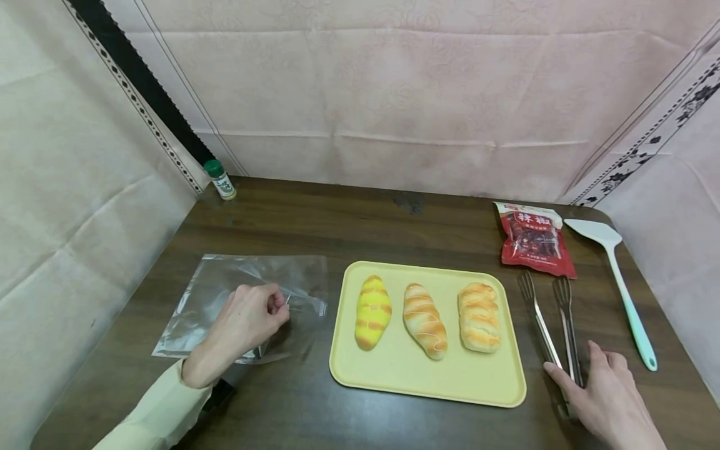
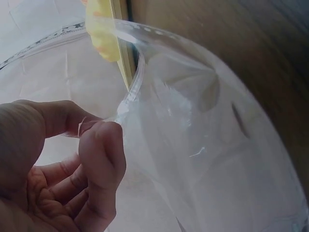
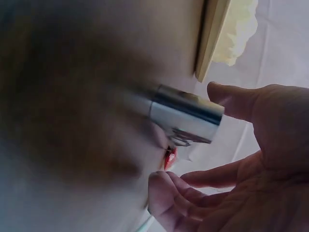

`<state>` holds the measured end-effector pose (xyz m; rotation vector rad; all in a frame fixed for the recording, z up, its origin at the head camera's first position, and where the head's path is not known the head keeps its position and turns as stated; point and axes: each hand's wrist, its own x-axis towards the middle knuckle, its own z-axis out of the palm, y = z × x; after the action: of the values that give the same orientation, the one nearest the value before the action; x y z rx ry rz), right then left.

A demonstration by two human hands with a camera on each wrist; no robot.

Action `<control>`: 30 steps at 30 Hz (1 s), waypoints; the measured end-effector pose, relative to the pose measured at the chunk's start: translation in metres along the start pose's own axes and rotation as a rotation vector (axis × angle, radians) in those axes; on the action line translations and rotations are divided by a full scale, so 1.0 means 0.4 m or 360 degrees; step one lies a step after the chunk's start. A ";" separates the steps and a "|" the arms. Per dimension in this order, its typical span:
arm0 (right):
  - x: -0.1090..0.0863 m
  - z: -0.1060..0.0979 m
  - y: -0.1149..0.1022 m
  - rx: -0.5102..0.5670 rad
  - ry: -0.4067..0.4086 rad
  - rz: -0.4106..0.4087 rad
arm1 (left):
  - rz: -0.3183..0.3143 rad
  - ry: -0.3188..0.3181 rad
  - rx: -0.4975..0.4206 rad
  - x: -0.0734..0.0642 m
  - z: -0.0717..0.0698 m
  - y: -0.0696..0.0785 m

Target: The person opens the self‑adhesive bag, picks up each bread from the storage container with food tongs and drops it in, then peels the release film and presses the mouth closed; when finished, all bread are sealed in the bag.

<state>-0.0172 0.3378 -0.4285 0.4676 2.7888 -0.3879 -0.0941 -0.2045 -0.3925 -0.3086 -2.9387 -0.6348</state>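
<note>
A clear plastic bag (image 1: 202,306) lies on the left of the table. My left hand (image 1: 244,322) pinches its edge between thumb and forefinger, and in the left wrist view the film of the bag (image 2: 193,145) bulges away from the fingertips. To the right, metal tongs (image 1: 541,325) with fork-shaped ends lie with those ends pointing away from me. My right hand (image 1: 610,394) is at their near end. In the right wrist view its thumb and fingers stand apart on either side of the tongs (image 3: 186,113), not closed on them.
A yellow tray (image 1: 427,384) between the hands carries a yellow bread roll (image 1: 373,312), a striped roll (image 1: 424,322) and a ridged one (image 1: 479,317). Behind the tongs lie a red food packet (image 1: 534,240) and a pale green spatula (image 1: 624,287). A green-capped jar (image 1: 220,180) stands far left.
</note>
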 end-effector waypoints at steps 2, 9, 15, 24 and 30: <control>0.008 -0.002 0.004 -0.0014 -0.0046 -0.0038 | -0.0002 -0.0004 -0.0006 -0.001 -0.002 0.000; 0.033 -0.006 0.006 -0.0042 -0.0086 -0.0064 | -0.0011 -0.0014 -0.0004 -0.004 -0.006 0.001; 0.038 -0.009 0.015 -0.0009 -0.0075 -0.0157 | -0.0032 -0.0033 -0.0001 -0.006 -0.008 0.003; 0.030 -0.020 0.023 0.0059 -0.0103 -0.0168 | -0.0040 -0.0040 -0.0006 -0.007 -0.003 -0.001; 0.004 -0.015 0.029 0.0145 0.0104 -0.0178 | -0.0043 -0.0056 -0.0005 -0.004 0.001 -0.001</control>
<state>-0.0159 0.3505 -0.4258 0.3514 2.8783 -0.5359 -0.0926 -0.2052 -0.3933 -0.2837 -2.9806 -0.6442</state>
